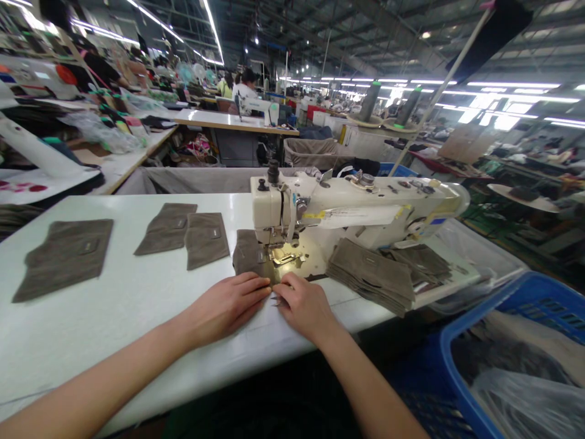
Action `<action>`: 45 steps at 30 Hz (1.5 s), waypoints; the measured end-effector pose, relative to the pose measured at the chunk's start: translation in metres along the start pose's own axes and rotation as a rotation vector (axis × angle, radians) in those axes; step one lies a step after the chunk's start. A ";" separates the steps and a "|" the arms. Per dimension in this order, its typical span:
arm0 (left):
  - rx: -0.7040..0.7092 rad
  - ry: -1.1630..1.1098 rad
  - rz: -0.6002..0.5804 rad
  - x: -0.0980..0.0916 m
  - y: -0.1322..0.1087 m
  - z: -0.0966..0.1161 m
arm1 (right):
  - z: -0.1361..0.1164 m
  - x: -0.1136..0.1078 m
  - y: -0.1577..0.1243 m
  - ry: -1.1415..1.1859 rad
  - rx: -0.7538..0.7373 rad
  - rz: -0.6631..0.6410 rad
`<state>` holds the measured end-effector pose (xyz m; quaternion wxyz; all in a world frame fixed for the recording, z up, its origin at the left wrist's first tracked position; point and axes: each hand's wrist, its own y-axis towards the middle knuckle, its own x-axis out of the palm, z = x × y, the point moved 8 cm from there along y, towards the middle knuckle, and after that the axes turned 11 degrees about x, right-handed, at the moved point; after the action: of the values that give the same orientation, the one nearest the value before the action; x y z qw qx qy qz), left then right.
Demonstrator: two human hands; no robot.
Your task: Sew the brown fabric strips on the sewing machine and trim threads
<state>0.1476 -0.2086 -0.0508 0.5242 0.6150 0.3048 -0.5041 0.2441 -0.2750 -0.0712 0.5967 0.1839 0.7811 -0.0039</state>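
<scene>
A dark brown fabric piece (248, 251) lies at the needle area of a white sewing machine (356, 210), partly under the presser foot. My left hand (233, 302) rests on its near edge, fingers together and pointing right. Close beside it, my right hand (304, 303) has thumb and fingertips pinched at the fabric's near right corner, where a small dark pointed item pokes out under the fingers. More brown pieces lie flat on the table to the left, one at the far left (68, 253) and two overlapping ones (208, 239).
A stack of brown pieces (372, 274) lies right of the needle on the white table (137, 341). A blue basket (445, 353) holding plastic and cloth stands at the lower right. Behind are a fabric-lined bin (315, 147), other sewing tables and seated people.
</scene>
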 end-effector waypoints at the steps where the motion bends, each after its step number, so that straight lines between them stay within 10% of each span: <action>1: -0.004 0.001 -0.006 0.000 0.000 -0.002 | 0.000 0.000 0.002 -0.002 0.001 0.001; 33: -0.060 0.026 -0.035 0.004 0.014 -0.068 | 0.016 -0.006 0.020 -0.021 0.088 0.021; 45: -0.111 0.045 -0.020 0.005 0.012 -0.066 | 0.079 -0.079 -0.029 -0.032 0.360 0.509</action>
<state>0.1801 -0.1494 -0.0556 0.5455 0.5932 0.3498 -0.4777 0.3267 -0.3427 -0.0264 0.5486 0.4762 0.6872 0.0047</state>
